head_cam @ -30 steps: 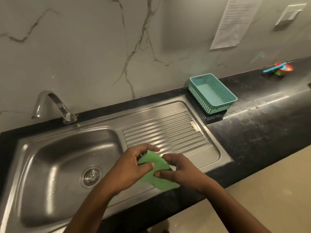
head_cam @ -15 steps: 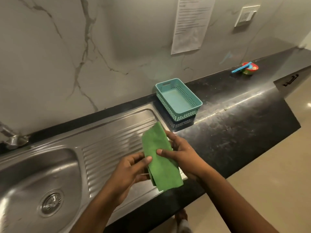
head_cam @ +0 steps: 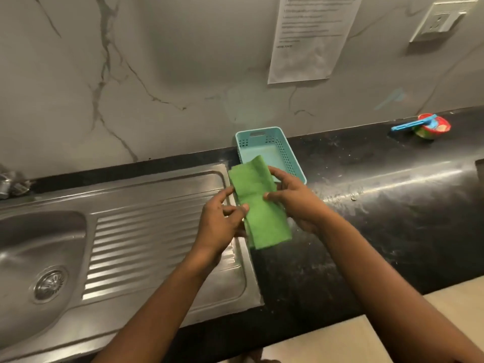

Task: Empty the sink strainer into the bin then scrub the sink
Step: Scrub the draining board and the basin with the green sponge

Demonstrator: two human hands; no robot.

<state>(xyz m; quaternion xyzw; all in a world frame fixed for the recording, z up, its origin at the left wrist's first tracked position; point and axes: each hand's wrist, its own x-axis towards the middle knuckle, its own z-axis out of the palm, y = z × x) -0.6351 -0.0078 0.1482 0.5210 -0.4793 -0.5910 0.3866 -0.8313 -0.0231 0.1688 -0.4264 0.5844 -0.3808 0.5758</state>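
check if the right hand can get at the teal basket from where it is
Probably yes: the right hand is just in front of the teal basket with nothing between them, but it is gripping the green cloth.

Bench (head_cam: 392,218) is black stone, speckled with whitish marks, shiny along the front curve. Steel sink (head_cam: 28,242) is set into the left part, strainer (head_cam: 49,284) sitting in the basin, ribbed drainboard (head_cam: 146,231) next to it. Teal basket (head_cam: 294,159) sits just beside the drainboard, back by the wall. Far right, a small red-green bowl (head_cam: 433,128) with a blue tool (head_cam: 407,125) across it.
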